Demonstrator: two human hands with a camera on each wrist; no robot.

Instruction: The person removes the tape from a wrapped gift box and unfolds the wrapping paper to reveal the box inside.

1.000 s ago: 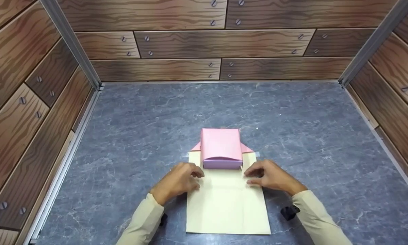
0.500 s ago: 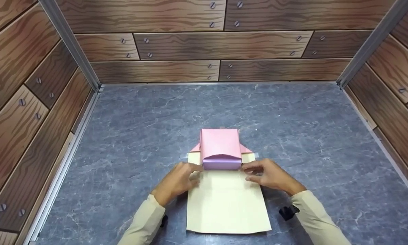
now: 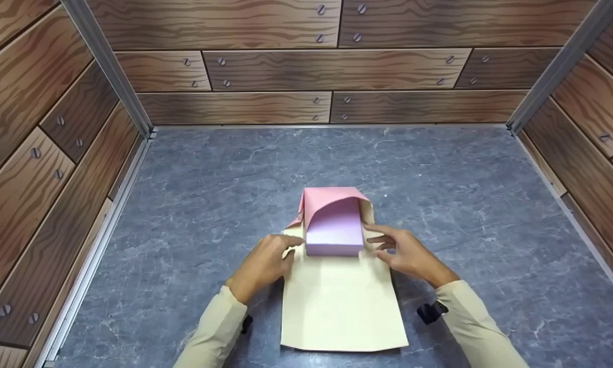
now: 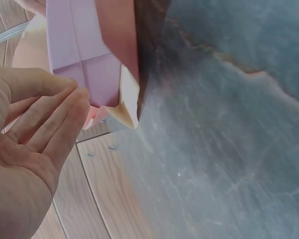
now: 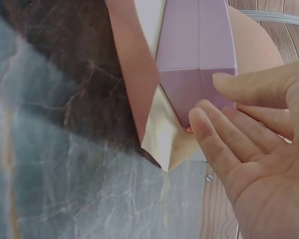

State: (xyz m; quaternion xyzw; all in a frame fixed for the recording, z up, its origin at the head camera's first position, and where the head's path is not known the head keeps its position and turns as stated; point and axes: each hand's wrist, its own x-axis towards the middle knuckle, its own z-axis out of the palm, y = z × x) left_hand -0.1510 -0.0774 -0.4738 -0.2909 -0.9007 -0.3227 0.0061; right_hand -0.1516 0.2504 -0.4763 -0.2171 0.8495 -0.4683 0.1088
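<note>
A purple box (image 3: pixel 334 227) sits on a sheet of wrapping paper (image 3: pixel 343 312), cream on its upper face and pink on the other. The paper's far flap (image 3: pixel 332 194) is lifted in a curve over the back of the box, baring most of its top. My left hand (image 3: pixel 265 261) is at the box's left side, index fingertip by its edge, fingers nearly straight. On the opposite side, my right hand (image 3: pixel 411 255) has its fingertips close to the box over the paper. Both wrist views show extended fingers beside the purple box (image 4: pixel 97 77) and a raised cream paper fold (image 5: pixel 162 132).
Beneath everything is a grey-blue marbled tabletop (image 3: pixel 209 194). Wood-patterned panels (image 3: pixel 332 66) with metal rails (image 3: pixel 109 66) enclose the back and sides. A small black device (image 3: pixel 431 313) is worn at my right wrist.
The pink flap that covered the box top has sprung up and back, exposing the purple surface. My hands have shifted slightly up along the box's sides. The near paper corners have lifted slightly.
</note>
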